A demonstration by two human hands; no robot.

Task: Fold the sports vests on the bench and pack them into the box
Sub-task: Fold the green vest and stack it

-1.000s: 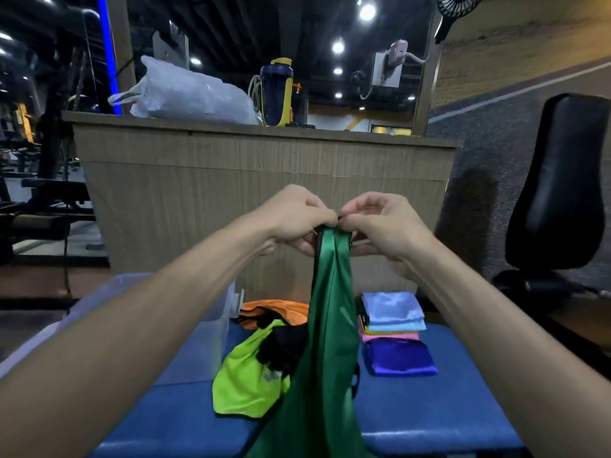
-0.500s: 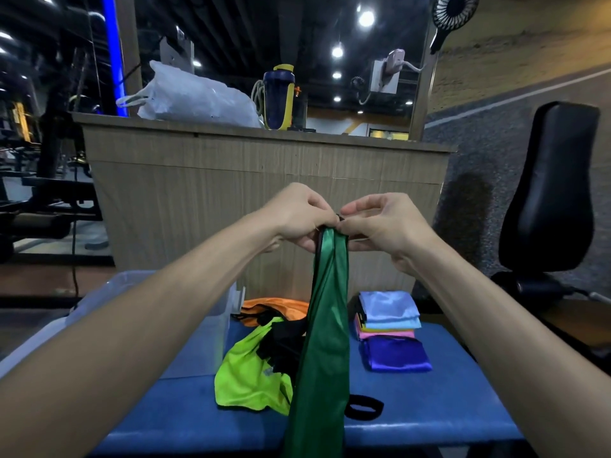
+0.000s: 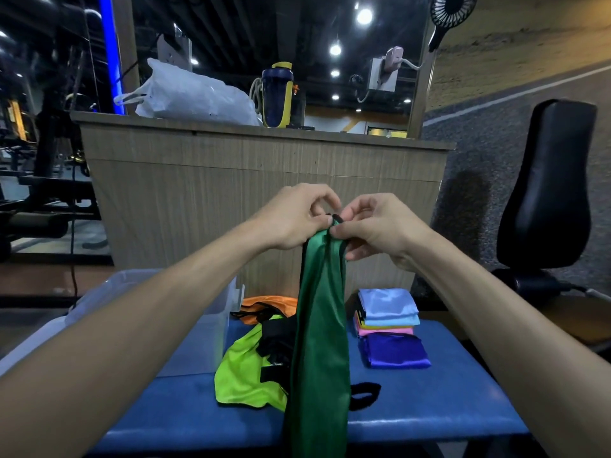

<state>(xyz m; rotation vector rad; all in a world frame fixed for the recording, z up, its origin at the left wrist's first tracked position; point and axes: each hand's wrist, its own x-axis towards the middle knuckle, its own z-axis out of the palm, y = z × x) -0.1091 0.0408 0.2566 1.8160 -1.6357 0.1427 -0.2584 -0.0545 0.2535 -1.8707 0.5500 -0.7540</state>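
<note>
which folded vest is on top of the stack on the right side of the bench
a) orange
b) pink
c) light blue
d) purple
c: the light blue vest lies on top of the stack, with a pink one lower down and the purple vest in front.

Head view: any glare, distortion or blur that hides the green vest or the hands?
Head view: ceiling lights flare, the wide lens bows the counter, yet the green vest, left hand and right hand look sharp and evenly lit.
</note>
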